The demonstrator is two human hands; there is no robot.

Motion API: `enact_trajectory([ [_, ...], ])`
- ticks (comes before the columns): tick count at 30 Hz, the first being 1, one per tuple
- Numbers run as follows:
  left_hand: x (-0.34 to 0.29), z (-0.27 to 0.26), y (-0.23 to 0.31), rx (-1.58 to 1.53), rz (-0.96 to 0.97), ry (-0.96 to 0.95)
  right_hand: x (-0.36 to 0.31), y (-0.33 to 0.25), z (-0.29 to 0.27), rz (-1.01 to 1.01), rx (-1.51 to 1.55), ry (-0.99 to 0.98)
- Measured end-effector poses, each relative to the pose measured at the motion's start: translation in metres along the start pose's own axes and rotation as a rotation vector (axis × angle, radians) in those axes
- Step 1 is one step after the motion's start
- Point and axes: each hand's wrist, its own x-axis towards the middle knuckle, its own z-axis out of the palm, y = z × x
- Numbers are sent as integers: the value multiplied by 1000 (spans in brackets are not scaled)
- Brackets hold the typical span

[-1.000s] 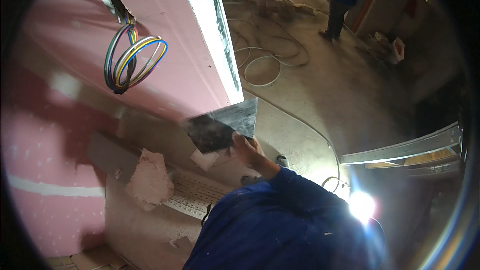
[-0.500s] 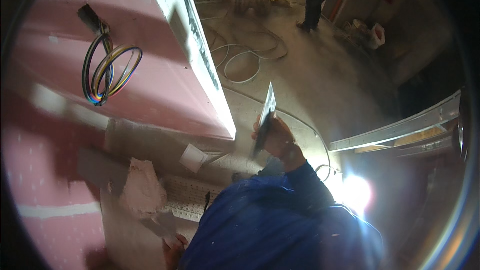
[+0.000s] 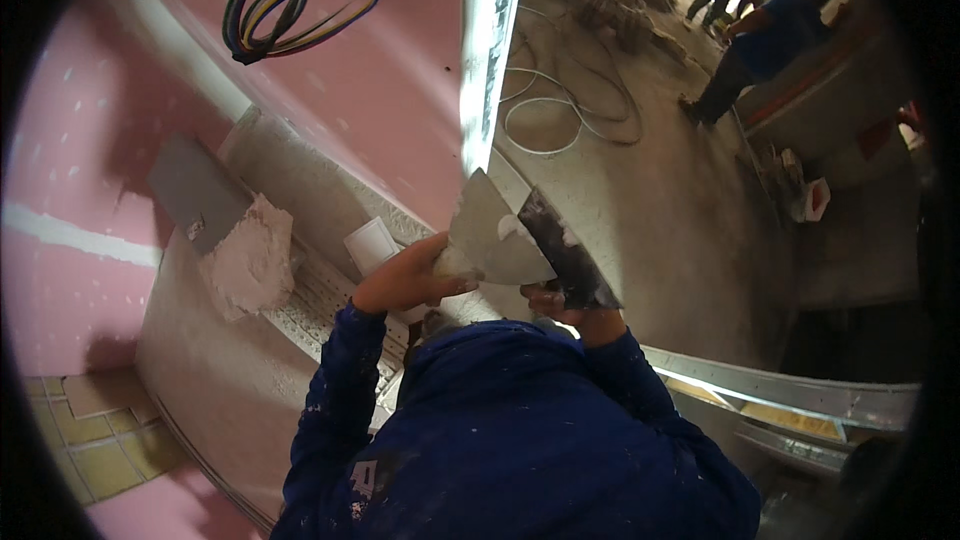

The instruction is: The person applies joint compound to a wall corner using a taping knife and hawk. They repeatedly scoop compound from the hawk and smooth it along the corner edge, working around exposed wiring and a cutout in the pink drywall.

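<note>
Left hand [image 3: 405,275] gripped a flat grey scraper [image 3: 485,240], fan-shaped blade, lump of pale paste [image 3: 514,230] at its right edge. Right hand [image 3: 592,322] clasped the lower end of a dark, smeared straight-edged blade [image 3: 572,255] just beside it. Both tools sat over dusty grey floor [image 3: 680,210], near the smooth pink wallboard [image 3: 375,110].

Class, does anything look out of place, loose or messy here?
Coloured wires hang in a loose coil by the pink wallboard, joined to no fitting in view. Pale cable lies in untidy loops on the floor, perhaps a trip hazard. The dark blade in the right hand is smeared, likely from use.
</note>
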Motion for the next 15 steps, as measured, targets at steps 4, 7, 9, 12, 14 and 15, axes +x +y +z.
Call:
enact_trajectory([
  [4, 17, 20, 17, 103, 64, -24, -5, -24, -15, -47, -580, 186],
  [7, 29, 35, 19, 239, 147, -4, -8, -39, -24, -94, -838, 450],
  [9, 39, 53, 19, 392, 234, 41, -5, -53, -29, -71, -582, 330],
  [12, 53, 73, 20, 427, 201, -87, 2, -58, -40, -259, -956, 333],
  [14, 57, 86, 21, 384, 215, -156, 13, -67, -47, -281, -870, 477],
  [15, 58, 91, 22, 318, 192, -135, 20, -76, -50, -254, -1001, 571],
])
